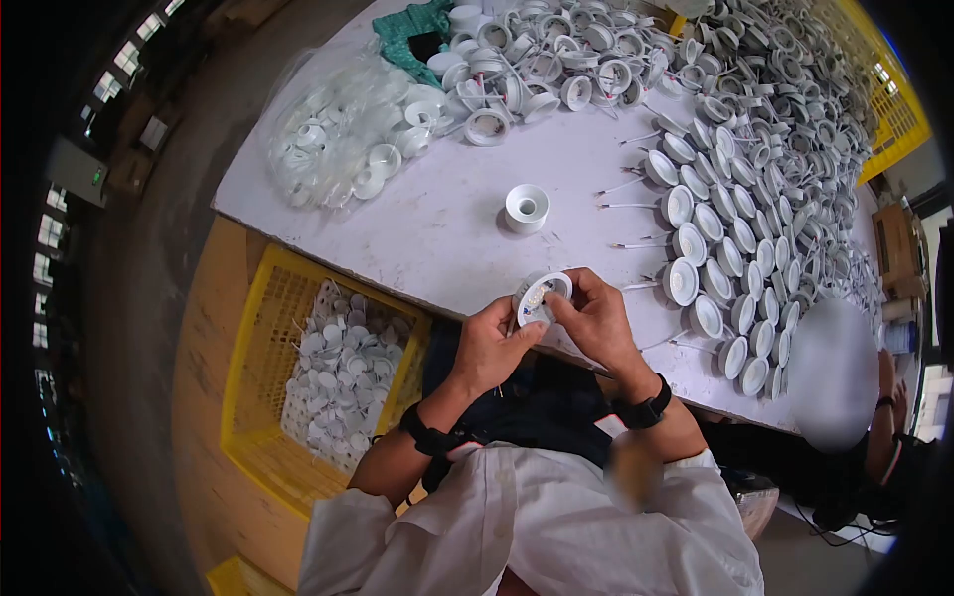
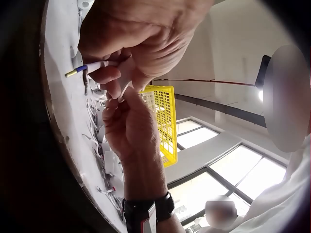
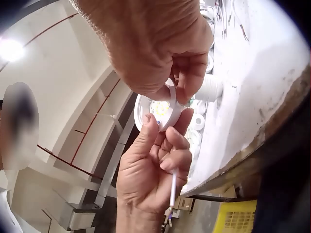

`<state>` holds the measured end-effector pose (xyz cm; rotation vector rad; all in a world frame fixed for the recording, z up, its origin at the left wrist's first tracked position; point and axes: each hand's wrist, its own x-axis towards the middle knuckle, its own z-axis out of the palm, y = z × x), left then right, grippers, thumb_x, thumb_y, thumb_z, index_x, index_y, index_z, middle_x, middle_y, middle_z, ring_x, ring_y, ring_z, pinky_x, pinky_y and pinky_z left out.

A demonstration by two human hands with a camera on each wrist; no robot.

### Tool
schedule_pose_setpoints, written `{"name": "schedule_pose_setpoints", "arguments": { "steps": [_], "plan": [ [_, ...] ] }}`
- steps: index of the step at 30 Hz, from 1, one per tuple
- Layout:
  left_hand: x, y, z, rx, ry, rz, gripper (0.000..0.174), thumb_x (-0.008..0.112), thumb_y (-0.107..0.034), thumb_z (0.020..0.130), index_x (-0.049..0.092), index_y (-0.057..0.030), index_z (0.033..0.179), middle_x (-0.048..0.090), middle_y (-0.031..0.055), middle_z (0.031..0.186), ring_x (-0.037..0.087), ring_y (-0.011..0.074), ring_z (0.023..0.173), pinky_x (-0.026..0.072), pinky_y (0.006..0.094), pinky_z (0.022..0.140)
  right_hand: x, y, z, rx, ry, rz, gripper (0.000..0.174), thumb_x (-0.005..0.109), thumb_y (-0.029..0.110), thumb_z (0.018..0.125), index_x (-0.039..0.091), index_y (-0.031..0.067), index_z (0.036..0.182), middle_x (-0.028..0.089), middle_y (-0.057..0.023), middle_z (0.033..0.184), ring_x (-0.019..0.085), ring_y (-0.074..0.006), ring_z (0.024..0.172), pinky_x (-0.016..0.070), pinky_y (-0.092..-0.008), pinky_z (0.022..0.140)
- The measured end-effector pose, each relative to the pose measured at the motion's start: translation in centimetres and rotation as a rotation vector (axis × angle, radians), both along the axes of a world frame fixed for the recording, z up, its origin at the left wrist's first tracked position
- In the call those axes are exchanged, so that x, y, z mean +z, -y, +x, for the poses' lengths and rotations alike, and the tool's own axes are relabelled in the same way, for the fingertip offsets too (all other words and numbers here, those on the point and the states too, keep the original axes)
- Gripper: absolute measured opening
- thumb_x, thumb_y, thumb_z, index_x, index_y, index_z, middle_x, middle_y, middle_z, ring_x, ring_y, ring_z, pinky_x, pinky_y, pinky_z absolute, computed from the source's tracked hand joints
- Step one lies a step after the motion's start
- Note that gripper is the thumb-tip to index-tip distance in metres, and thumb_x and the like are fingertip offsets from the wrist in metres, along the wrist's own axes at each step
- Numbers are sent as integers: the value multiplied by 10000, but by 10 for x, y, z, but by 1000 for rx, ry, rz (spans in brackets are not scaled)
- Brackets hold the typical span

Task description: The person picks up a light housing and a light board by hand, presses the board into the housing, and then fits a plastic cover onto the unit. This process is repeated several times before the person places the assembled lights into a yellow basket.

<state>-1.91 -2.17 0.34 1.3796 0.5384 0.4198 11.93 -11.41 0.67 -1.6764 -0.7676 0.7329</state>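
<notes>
A white round downlight housing (image 1: 546,293) with yellow-dotted LED board (image 3: 159,108) inside is held between both hands near the table's front edge. My left hand (image 1: 489,348) grips its side with thumb at the rim; a white cable (image 3: 173,187) passes out between the fingers, its bare-ended wires showing. The right hand (image 1: 601,323) pinches the opposite rim, thumb bent into the opening over the board. In the left wrist view the left hand (image 2: 146,34) hides most of the housing, and the right hand (image 2: 131,126) shows beyond it.
A white cup-shaped part (image 1: 527,209) stands on the table (image 1: 437,238). Rows of finished-looking downlights (image 1: 725,248) lie to the right, and a bag of white rings (image 1: 343,139) at back left. A yellow crate (image 1: 243,397) of white discs sits below left. Another person (image 1: 884,407) is at right.
</notes>
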Motion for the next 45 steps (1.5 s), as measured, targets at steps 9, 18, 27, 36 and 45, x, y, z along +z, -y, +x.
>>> {"name": "schedule_pose_setpoints", "arguments": {
  "steps": [9, 18, 27, 36, 45],
  "plan": [
    [-23, -24, -28, 88, 44, -308, 273, 558, -58, 881, 516, 33, 1135, 635, 67, 878, 601, 75, 709, 423, 179, 529, 10, -50, 42, -15, 855, 78, 541, 724, 254, 720, 548, -21, 1150, 566, -194, 1096, 554, -327, 984, 463, -384, 831],
    [-29, -26, -39, 78, 7, -281, 231, 560, -99, 899, 535, 34, 1087, 634, 89, 908, 623, 112, 686, 385, 170, 467, -7, -96, 57, 43, 733, -185, 671, 732, 353, 685, 516, 11, 1220, 474, -195, 1258, 438, -363, 1157, 395, -391, 967],
    [-25, -22, -27, 22, 47, -331, 290, 554, -126, 904, 501, 34, 1140, 632, 87, 923, 627, 126, 744, 387, 178, 506, -6, -89, 63, -86, 674, 90, 490, 730, 246, 707, 586, 18, 1116, 562, -184, 1134, 525, -328, 1050, 434, -395, 892],
    [-21, -21, -9, 69, 142, -442, 267, 569, -124, 888, 534, 41, 1096, 629, 83, 923, 608, 105, 740, 371, 182, 527, 30, -23, 48, 42, 373, 128, 525, 734, 155, 697, 566, -10, 1165, 584, -139, 1127, 571, -219, 1016, 457, -322, 826],
    [-30, -10, 4, 42, 164, -399, 359, 627, -266, 867, 564, 31, 1059, 633, 56, 866, 603, 86, 750, 348, 170, 503, 20, -8, 15, 320, 513, 90, 725, 797, 208, 647, 487, 74, 1289, 435, -165, 1307, 438, -327, 1196, 396, -401, 971]
  ]
}}
